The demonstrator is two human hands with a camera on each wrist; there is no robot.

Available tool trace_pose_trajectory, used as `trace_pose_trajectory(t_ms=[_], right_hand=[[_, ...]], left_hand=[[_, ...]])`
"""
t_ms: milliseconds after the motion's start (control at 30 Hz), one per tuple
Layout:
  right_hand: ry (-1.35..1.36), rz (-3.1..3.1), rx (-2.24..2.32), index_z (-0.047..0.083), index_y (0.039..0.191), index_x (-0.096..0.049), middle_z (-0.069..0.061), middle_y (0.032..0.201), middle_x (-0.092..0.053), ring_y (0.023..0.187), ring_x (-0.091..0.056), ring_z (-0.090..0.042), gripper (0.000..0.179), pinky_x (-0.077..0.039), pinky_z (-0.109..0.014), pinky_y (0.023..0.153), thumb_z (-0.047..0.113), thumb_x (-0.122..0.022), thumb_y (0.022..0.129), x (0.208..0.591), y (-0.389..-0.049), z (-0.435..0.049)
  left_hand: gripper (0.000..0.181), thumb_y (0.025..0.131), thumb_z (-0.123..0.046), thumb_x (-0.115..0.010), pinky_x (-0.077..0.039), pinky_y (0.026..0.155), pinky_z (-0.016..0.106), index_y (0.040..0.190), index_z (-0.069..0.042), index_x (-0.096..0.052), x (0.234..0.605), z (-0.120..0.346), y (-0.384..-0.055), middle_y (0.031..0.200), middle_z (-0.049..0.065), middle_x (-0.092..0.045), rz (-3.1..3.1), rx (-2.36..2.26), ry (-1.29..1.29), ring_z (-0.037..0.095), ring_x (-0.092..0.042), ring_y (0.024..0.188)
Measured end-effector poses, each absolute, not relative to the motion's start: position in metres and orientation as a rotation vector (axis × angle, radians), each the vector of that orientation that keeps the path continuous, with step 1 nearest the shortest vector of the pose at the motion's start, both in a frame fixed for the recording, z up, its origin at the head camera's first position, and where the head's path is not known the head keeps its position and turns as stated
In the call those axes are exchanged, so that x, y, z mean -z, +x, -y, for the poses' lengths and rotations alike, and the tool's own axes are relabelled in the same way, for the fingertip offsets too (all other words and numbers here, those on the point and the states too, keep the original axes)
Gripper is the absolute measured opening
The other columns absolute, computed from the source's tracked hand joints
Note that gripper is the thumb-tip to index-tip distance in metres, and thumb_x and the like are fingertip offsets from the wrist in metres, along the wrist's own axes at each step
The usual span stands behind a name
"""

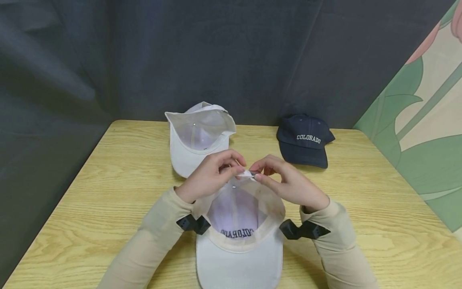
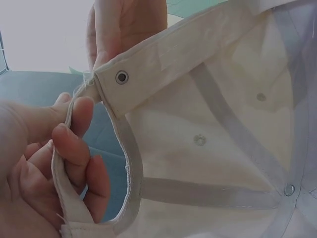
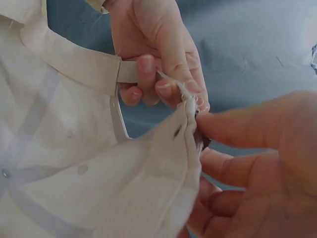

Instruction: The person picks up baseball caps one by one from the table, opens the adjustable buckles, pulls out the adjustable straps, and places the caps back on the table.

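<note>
A light beige baseball cap (image 1: 240,263) lies brim toward me with its inside showing, and the lettering inside reads reversed. At its back opening my left hand (image 1: 211,174) pinches the narrow fabric strap (image 3: 128,72) between thumb and fingers. Opposite it, my right hand (image 1: 290,182) pinches the other back edge of the cap, where a small dark buckle (image 3: 202,140) peeks out beside the thumb. The fingertips of both hands almost meet there. Frayed white threads (image 3: 179,85) stick out at that edge. An eyelet (image 2: 122,77) shows near the band's end in the left wrist view.
A second pale cap (image 1: 184,162) sits behind my left hand, its inside facing me. Farther right, a navy cap (image 1: 304,146) with COLORADO lettering stands near the back edge of the wooden table (image 1: 119,168). Dark cloth (image 1: 216,60) hangs behind the table.
</note>
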State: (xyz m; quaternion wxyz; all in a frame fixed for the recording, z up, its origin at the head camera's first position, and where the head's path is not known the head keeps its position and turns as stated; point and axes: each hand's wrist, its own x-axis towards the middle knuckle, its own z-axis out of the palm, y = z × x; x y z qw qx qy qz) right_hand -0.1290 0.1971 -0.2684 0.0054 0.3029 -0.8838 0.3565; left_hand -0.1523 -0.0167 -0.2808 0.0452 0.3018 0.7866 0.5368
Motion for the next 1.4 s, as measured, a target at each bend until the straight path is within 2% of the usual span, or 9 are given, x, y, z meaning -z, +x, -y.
trace_pose_trajectory(t_ms=[200,433,633,833,1033,1233,1400], right_hand=[[1.034,2.747,-1.134,0.011,0.109,-0.063,0.001,0.102,-0.062,0.089,-0.050,-0.007,0.018,-0.044,-0.023,0.078,0.008,-0.057,0.092,0.2707,-0.1278,-0.1957],[1.078,2.704,-1.079,0.009,0.103,-0.064,0.001,0.094,-0.060,0.085,-0.050,-0.011,0.016,-0.044,-0.024,0.076,0.007,-0.062,0.087,0.2720,-0.1251,-0.1927],[1.071,2.667,-1.062,0.006,0.100,-0.064,0.000,0.092,-0.060,0.085,-0.050,-0.007,0.016,-0.046,-0.022,0.076,0.004,-0.065,0.084,0.2719,-0.1246,-0.1935],[1.078,2.697,-1.080,0.005,0.100,-0.062,-0.002,0.093,-0.059,0.086,-0.051,-0.008,0.014,-0.047,-0.022,0.077,0.004,-0.062,0.087,0.2708,-0.1256,-0.1958],[1.093,2.721,-1.087,0.006,0.101,-0.060,-0.002,0.094,-0.058,0.085,-0.051,-0.007,0.013,-0.046,-0.022,0.077,0.006,-0.061,0.088,0.2703,-0.1266,-0.1978],[1.118,2.709,-1.068,0.006,0.101,-0.060,-0.001,0.093,-0.058,0.084,-0.050,-0.005,0.014,-0.046,-0.021,0.076,0.006,-0.063,0.087,0.2709,-0.1277,-0.1997],[1.105,2.723,-1.040,0.007,0.101,-0.060,0.000,0.092,-0.056,0.083,-0.049,-0.005,0.015,-0.046,-0.023,0.074,0.007,-0.063,0.087,0.2688,-0.1268,-0.2001]], left_hand=[[0.011,0.090,-0.009,-0.060,-0.048,0.066,0.021,0.101,-0.006,-0.061,0.2813,0.0159,-0.1511,0.083,0.008,-0.066,-2.402,-1.636,0.934,0.010,-0.057,0.072],[0.010,0.090,-0.011,-0.060,-0.048,0.067,0.021,0.100,-0.008,-0.061,0.2823,0.0150,-0.1499,0.084,0.005,-0.066,-2.401,-1.615,0.927,0.012,-0.057,0.075],[0.011,0.090,-0.011,-0.061,-0.048,0.069,0.021,0.101,-0.008,-0.061,0.2809,0.0152,-0.1483,0.084,0.006,-0.067,-2.416,-1.595,0.938,0.015,-0.058,0.078],[0.011,0.090,-0.012,-0.061,-0.048,0.069,0.020,0.100,-0.008,-0.062,0.2820,0.0151,-0.1492,0.084,0.006,-0.067,-2.416,-1.607,0.935,0.014,-0.059,0.077],[0.010,0.089,-0.011,-0.061,-0.048,0.068,0.020,0.099,-0.007,-0.062,0.2803,0.0160,-0.1487,0.082,0.006,-0.067,-2.416,-1.614,0.924,0.018,-0.060,0.077],[0.010,0.089,-0.010,-0.062,-0.048,0.065,0.020,0.098,-0.006,-0.061,0.2786,0.0155,-0.1484,0.082,0.006,-0.066,-2.389,-1.619,0.901,0.011,-0.058,0.072],[0.010,0.089,-0.009,-0.061,-0.046,0.063,0.020,0.097,-0.004,-0.060,0.2778,0.0157,-0.1480,0.080,0.007,-0.066,-2.387,-1.627,0.908,0.010,-0.057,0.070]])
